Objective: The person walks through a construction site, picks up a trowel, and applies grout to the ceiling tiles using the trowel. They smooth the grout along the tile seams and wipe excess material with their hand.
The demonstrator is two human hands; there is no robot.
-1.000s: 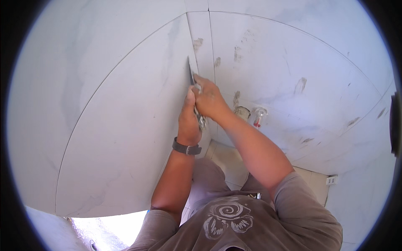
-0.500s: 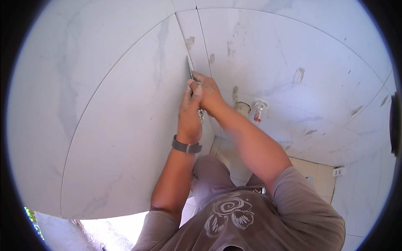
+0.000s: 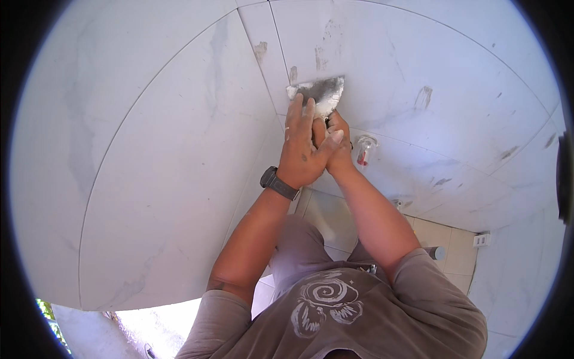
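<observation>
So right hand (image 3: 339, 145) grip apparently closed round putty knife (image 3: 326, 90), handle mostly hidden; left hand (image 3: 302, 146) uncurled, fingers at blade, thumb across right hand, likely steadying. Blade at tiled wall (image 3: 382, 66), right of corner (image 3: 259, 63); contact unclear.

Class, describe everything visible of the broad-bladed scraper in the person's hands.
The scraper has a dark, metal-looking blade that flares toward its far edge, with white paste on its margins. It points away before the tiled wall; contact is unclear. The right hand grips its hidden handle; the left hand touches the blade.
</observation>
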